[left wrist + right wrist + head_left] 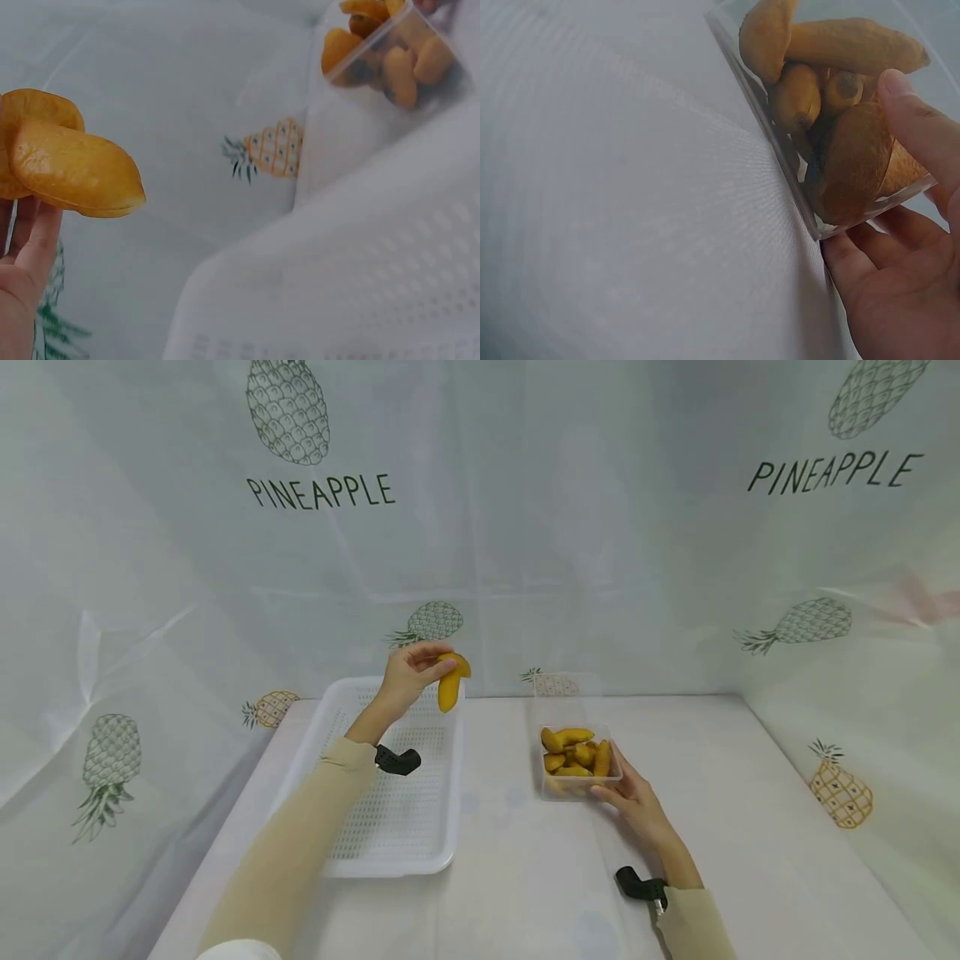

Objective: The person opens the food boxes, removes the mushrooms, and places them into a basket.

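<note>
My left hand [411, 675] pinches a yellow mushroom [449, 692] between thumb and fingers, above the far right corner of the white basket [453, 810]. In the left wrist view the mushroom [82, 169] shows its rounded cap and thick stem. My right hand [636, 797] grips the right side of a clear plastic box [566, 789]. Several similar mushrooms [573, 752] are heaped inside it. In the right wrist view the thumb lies over the box's near wall and the other fingers [851, 259] are beneath its edge.
The box's clear lid [567, 700] stands raised at the back. Both stand on a white-covered table [517, 877], the basket left of the box. A pineapple-printed curtain [600, 552] hangs behind the table and along its sides. Each wrist wears a black camera mount [397, 761].
</note>
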### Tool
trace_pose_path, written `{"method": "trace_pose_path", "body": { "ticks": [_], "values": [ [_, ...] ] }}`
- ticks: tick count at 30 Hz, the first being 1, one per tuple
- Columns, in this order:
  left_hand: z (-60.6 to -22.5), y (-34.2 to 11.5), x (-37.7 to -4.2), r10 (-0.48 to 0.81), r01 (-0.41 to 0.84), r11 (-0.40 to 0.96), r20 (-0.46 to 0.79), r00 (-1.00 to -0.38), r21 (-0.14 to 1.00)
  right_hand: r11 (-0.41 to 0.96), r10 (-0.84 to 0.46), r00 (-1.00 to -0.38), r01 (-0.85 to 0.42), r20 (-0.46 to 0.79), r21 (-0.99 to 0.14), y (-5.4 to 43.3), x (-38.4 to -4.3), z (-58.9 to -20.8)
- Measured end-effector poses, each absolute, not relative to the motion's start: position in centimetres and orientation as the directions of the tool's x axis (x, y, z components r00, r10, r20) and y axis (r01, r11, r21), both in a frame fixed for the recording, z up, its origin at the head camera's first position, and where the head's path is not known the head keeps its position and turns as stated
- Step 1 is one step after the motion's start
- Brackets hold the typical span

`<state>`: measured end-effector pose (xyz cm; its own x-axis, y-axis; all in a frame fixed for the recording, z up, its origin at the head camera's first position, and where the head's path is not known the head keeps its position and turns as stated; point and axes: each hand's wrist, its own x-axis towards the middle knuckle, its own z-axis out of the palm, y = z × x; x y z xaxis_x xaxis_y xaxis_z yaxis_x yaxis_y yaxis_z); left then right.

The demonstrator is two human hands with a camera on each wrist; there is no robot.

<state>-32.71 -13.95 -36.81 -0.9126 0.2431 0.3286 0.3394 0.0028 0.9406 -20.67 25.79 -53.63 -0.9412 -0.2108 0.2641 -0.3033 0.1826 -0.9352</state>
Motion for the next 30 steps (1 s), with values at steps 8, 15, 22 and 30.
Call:
{"method": "trace_pose_path", "body": {
  "ticks": [8, 15, 22, 30],
  "values": [
    [-37.7, -18.0, -32.0, 0.200, 0.298, 0.062, 0.281, -0.939, 0.953, 0.179, -0.218, -0.942, -0.294, 0.254, -0.939, 25.8, -20.5, -53.6],
    [-39.1, -20.2, -31.5, 0.179, 0.245, 0.159, 0.216, -0.960, 0.956, 0.191, -0.221, -0.943, -0.293, 0.250, -0.937, 25.9, -20.6, -53.7],
    [-41.1, -21.7, -31.2, 0.166, 0.176, 0.265, 0.135, -0.977, 0.948, 0.187, -0.232, -0.938, -0.303, 0.257, -0.934, 26.1, -20.8, -53.8],
    [-42.3, -22.5, -31.5, 0.177, 0.177, 0.333, 0.124, -0.976, 0.926, 0.165, -0.244, -0.932, -0.312, 0.268, -0.936, 26.1, -20.8, -53.9]
  ]
}}
